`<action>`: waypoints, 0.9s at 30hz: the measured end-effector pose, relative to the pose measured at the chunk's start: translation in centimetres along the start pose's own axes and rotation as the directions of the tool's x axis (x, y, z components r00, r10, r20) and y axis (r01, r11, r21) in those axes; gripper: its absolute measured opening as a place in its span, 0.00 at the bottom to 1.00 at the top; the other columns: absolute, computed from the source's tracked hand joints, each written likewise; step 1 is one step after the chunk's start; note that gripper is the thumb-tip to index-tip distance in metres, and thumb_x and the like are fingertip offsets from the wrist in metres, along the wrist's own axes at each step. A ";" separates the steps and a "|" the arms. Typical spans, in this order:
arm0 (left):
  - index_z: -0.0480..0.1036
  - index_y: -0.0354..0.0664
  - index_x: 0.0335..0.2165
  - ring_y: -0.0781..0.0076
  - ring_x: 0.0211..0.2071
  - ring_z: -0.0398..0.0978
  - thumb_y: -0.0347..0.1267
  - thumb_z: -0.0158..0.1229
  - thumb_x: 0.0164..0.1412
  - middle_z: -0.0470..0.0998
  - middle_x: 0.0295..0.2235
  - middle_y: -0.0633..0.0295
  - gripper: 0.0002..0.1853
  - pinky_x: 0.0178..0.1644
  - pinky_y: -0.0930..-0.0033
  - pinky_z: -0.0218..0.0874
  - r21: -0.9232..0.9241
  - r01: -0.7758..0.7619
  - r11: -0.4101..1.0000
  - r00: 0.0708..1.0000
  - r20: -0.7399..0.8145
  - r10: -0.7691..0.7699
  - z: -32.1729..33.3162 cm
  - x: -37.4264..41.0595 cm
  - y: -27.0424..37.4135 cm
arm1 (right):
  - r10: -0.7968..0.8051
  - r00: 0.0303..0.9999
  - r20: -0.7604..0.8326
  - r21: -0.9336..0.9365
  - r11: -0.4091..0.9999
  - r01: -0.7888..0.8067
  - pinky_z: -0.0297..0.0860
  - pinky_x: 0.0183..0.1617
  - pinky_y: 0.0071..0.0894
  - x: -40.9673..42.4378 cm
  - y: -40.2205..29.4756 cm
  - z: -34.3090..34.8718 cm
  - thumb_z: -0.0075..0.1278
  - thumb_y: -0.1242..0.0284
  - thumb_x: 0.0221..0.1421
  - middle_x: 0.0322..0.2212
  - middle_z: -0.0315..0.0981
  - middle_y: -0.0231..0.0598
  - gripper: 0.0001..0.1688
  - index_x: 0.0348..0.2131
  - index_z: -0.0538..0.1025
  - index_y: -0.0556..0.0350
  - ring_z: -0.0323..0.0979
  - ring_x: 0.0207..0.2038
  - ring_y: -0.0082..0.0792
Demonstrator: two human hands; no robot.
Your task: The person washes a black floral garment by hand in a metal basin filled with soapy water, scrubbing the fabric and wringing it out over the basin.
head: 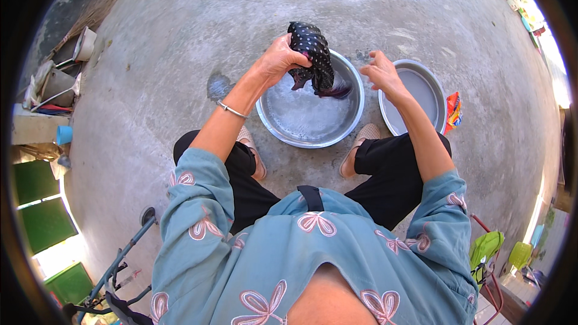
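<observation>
My left hand [289,59] grips a wet-looking black cloth with white polka dots [314,49], bunched up over the far side of a metal basin [311,143]. The cloth's lower end hangs down into the basin, where a dark reddish part trails at the water. Soapy-looking water [302,113] covers the basin's bottom. To the right, my right hand [384,74] is raised with its fingers apart and holds nothing. It hovers between the basin and a second, smaller metal basin [412,65], over that one's left rim.
A red and orange plastic packet [453,112] lies by the smaller basin. My shoes [368,133] flank the large basin's near side. A wet patch [220,86] marks the concrete floor at left. A wheeled metal frame [119,257] stands lower left, and buckets [61,88] line the left wall.
</observation>
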State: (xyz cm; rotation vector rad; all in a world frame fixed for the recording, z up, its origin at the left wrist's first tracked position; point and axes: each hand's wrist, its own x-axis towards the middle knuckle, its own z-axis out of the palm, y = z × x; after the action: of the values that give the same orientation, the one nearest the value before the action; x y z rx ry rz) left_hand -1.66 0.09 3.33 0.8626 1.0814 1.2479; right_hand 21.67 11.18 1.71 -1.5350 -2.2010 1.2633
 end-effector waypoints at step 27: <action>0.68 0.36 0.43 0.73 0.40 0.69 0.33 0.67 0.33 0.73 0.37 0.62 0.33 0.49 0.72 0.57 0.303 -0.170 0.938 0.980 0.150 0.129 1.7 -3.8 6.5 | -0.331 0.896 0.297 0.903 -0.206 -0.376 0.73 0.41 0.41 2.6 -0.5 7.1 0.39 0.69 0.55 0.36 0.73 0.47 0.17 0.40 0.71 0.63 0.74 0.37 0.37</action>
State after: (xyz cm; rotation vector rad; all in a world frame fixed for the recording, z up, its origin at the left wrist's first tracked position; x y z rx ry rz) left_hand -1.91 -2.60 10.59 1.2726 1.1448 1.1414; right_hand 16.15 9.43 -3.21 -0.4092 -0.3091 2.5323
